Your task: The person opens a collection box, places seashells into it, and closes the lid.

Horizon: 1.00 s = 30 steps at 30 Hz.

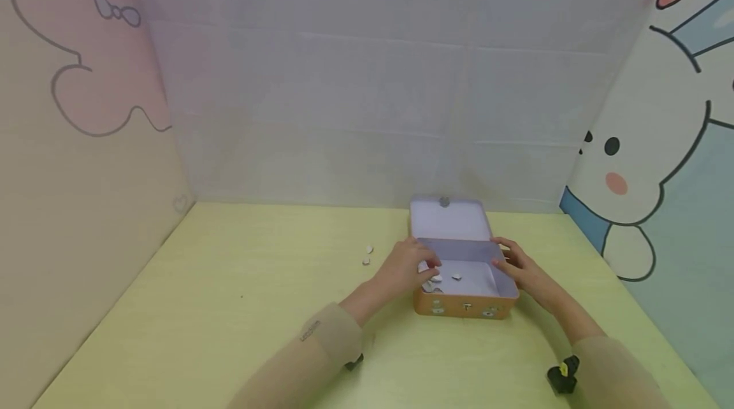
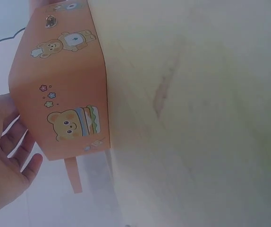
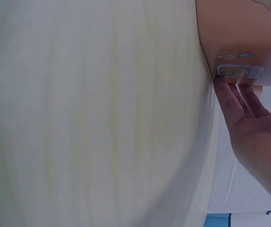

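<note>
An orange tin box (image 1: 478, 306) with a pale lilac inside stands with its lid (image 1: 450, 221) tipped back. My left hand (image 1: 404, 265) reaches over the box's left wall, thumb and forefinger apart just above small white pieces (image 1: 436, 279) on its floor. In the left wrist view the other fingers of that hand hang loosely curled beside the box's end wall. My right hand (image 1: 524, 275) holds the right wall, thumb over the rim on the inside. The right wrist view shows its fingertips against the outside (image 3: 239, 71). Another white piece (image 1: 456, 276) lies mid-floor.
Two small white pieces (image 1: 367, 260) lie on the yellow table (image 1: 201, 307) left of the box. A pale back sheet (image 1: 344, 109) rises behind the table, and side panels with cartoon animals flank it. Both forearms wear beige sleeves (image 1: 321, 345).
</note>
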Tool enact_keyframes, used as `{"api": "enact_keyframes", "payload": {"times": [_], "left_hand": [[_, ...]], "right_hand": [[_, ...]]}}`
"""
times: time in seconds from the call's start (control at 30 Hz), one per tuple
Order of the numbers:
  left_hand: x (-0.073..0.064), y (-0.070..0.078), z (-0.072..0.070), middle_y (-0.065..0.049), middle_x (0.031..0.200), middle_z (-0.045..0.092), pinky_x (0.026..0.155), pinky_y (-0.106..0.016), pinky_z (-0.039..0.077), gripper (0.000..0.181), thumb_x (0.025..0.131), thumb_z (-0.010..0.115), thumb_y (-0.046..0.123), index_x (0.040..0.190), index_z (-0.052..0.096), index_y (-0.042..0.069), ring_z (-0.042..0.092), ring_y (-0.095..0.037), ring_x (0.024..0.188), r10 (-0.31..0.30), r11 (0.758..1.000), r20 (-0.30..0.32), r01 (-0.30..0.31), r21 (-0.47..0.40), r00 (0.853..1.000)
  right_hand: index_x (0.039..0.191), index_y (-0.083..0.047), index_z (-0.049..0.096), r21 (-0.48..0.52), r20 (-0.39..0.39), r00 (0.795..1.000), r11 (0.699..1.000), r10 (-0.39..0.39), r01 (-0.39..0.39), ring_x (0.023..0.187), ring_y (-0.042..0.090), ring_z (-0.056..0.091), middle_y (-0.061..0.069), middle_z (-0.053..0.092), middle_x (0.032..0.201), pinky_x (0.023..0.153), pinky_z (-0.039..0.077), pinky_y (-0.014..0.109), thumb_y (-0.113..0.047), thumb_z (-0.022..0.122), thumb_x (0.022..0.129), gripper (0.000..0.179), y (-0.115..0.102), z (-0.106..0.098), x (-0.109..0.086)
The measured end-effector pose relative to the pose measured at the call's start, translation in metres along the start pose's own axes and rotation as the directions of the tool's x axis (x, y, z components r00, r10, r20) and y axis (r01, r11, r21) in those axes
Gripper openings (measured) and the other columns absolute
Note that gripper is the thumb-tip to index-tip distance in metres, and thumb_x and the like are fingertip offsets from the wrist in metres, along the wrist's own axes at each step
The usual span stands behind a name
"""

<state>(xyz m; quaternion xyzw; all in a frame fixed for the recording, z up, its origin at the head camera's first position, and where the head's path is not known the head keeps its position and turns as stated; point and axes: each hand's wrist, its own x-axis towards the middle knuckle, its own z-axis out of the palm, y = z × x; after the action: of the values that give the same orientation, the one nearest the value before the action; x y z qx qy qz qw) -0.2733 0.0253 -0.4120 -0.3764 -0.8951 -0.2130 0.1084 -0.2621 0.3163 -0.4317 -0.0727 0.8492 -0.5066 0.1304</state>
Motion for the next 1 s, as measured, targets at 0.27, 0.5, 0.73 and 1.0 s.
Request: {"api": "enact_keyframes", "payload": {"times": [0.27,0.5,0.73,1.0], "left_hand": [[-0.01,-0.011,-0.011,0.009,0.093,0.068,0.089,-0.029,0.041,0.015,0.086,0.069,0.024,0.1,0.071,0.017,0.053,-0.01,0.093,-0.011,0.997,-0.019,0.01,-0.08,1.0],[-0.02,-0.026,-0.02,0.006,0.096,0.068,0.092,-0.033,0.041,0.017,0.085,0.07,0.022,0.1,0.07,0.013,0.053,-0.013,0.098,0.007,0.98,-0.048,-0.016,-0.199,0.999],[-0.027,-0.043,-0.029,0.004,0.096,0.069,0.09,-0.031,0.042,0.019,0.083,0.072,0.022,0.1,0.071,0.013,0.056,-0.016,0.097,0.031,0.977,-0.073,-0.045,-0.207,0.997],[-0.036,-0.062,-0.039,0.003,0.099,0.069,0.092,-0.033,0.043,0.022,0.083,0.073,0.021,0.103,0.07,0.012,0.055,-0.015,0.1,0.002,0.975,-0.064,-0.016,-0.221,0.998]], "right_hand": [[0.149,-0.019,0.011,-0.009,0.003,1.0,1.0,-0.004,0.004,0.134,0.053,0.02,0.032,0.01,0.151,0.096,0.031,0.07,-0.031,0.045,0.1,0.061,-0.001,0.0,0.0],[0.149,-0.018,0.011,-0.006,-0.004,1.0,1.0,-0.005,0.005,0.134,0.053,0.019,0.032,0.01,0.151,0.096,0.031,0.07,-0.031,0.045,0.1,0.061,-0.001,0.001,0.0],[0.149,-0.017,0.011,-0.001,-0.002,1.0,1.0,-0.004,0.004,0.134,0.053,0.019,0.032,0.01,0.151,0.096,0.032,0.07,-0.03,0.045,0.1,0.061,-0.001,0.001,0.0],[0.149,-0.016,0.012,-0.003,-0.006,1.0,1.0,-0.008,0.008,0.134,0.053,0.02,0.032,0.011,0.15,0.096,0.032,0.069,-0.029,0.045,0.1,0.06,-0.002,0.001,-0.001]]}}
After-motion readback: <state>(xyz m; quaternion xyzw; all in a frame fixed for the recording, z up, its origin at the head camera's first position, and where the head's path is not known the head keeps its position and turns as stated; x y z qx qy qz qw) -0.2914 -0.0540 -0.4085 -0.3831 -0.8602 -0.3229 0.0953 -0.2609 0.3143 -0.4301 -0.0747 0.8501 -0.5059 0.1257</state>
